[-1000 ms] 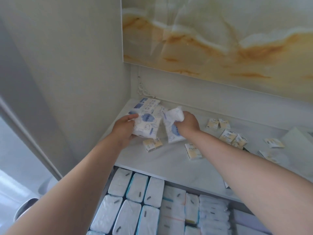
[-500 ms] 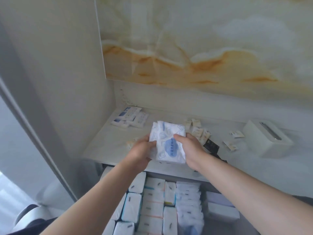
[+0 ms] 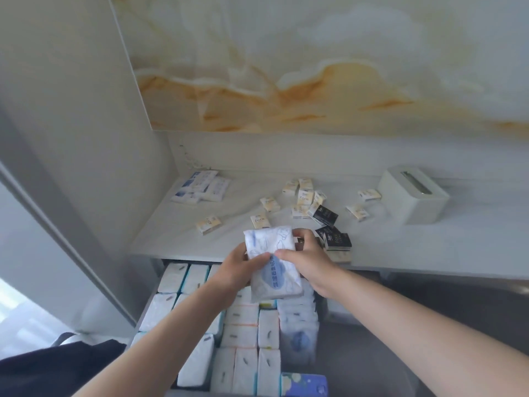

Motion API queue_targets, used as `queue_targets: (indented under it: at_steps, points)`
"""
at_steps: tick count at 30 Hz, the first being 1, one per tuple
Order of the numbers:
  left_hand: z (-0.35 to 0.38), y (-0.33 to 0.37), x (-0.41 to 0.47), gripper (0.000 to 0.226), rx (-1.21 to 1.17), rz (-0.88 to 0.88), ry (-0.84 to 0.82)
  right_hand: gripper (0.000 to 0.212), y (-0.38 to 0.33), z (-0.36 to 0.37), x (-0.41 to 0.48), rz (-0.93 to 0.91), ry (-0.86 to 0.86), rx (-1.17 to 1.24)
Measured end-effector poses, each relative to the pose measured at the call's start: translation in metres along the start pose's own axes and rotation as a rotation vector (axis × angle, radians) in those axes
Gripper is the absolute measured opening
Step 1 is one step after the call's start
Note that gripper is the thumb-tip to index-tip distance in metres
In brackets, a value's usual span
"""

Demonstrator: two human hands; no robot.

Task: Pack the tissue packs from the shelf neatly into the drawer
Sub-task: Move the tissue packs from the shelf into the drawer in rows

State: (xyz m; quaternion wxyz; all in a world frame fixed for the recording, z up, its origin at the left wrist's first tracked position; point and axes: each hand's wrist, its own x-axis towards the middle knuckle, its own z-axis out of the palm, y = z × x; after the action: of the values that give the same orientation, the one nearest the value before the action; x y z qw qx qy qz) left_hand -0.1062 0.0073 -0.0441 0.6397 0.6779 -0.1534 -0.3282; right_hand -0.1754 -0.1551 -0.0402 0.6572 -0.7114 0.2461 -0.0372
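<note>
Fingers [image 3: 299,234] of the right hand [image 3: 310,267] curl over the far edge of a soft white-and-blue pack [image 3: 273,270], thumb across its face. The left hand [image 3: 237,272] pinches the near-left side, thumb on top. Both are grasping, neither released. The pack is in the air, tilted, over the shelf [image 3: 400,253] lip and the back rows of the drawer [image 3: 189,393]. It may be two packs pressed together; the edges are too blurred to settle it.

Drawer: white packs [image 3: 243,313] stand on edge in tight rows. No free slot is evident, and the part under the hands is hidden.

Risks, as judged:
1. The wrapper looks slack. A hold on film rather than bulk could slip on lowering, and the pack would land flat across the rows.
2. If two packs, the lower one could slide out once one hand lets go.
3. Forcing it into a tight row would tilt the neighbours and spoil the order.
4. The right wrist sits near the black packs [image 3: 337,242] at the shelf edge; a sweep could knock them down.

Left on the shelf: cream packs [image 3: 305,196], blue-and-white packs [image 3: 200,186]. Much remains.
</note>
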Motion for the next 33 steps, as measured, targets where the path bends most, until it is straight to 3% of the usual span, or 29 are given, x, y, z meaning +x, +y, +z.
queue_targets:
  at_steps: [4,6,9,12,15,19,23,27,30,33]
  points:
    - [0.01,-0.018,-0.008,0.022,0.1,-0.056,-0.045,0.079,0.015,-0.021,-0.004,0.027,-0.059,-0.196]
    - [0.014,-0.032,-0.007,0.021,0.229,-0.077,-0.06,0.067,0.021,-0.033,-0.008,0.015,-0.151,-0.353]
    - [0.022,-0.05,-0.007,0.042,0.386,-0.056,-0.002,0.046,0.031,-0.047,-0.014,0.005,-0.252,-0.641]
    - [0.036,-0.067,-0.009,0.045,0.674,0.072,-0.065,0.051,0.041,-0.054,-0.019,-0.012,-0.357,-0.992]
    - [0.049,-0.087,-0.008,0.033,0.822,0.078,-0.152,0.052,0.056,-0.055,-0.024,0.005,-0.454,-1.151]
    - [0.056,-0.111,-0.005,0.035,1.005,0.045,-0.292,0.033,0.086,-0.047,-0.031,0.013,-0.493,-1.208]
    - [0.05,-0.134,-0.003,0.041,1.247,0.165,-0.334,0.016,0.123,-0.032,-0.036,-0.046,-0.446,-1.157]
    - [0.049,-0.151,-0.001,0.04,1.36,0.284,-0.314,0.026,0.143,-0.025,-0.034,-0.006,-0.386,-1.211]
    - [0.053,-0.158,0.004,0.037,1.421,0.319,-0.279,0.038,0.144,-0.031,-0.028,0.214,-0.279,-1.281]
    - [0.054,-0.161,0.006,0.036,1.459,0.33,-0.257,0.072,0.151,-0.039,-0.023,0.489,-0.275,-1.066]
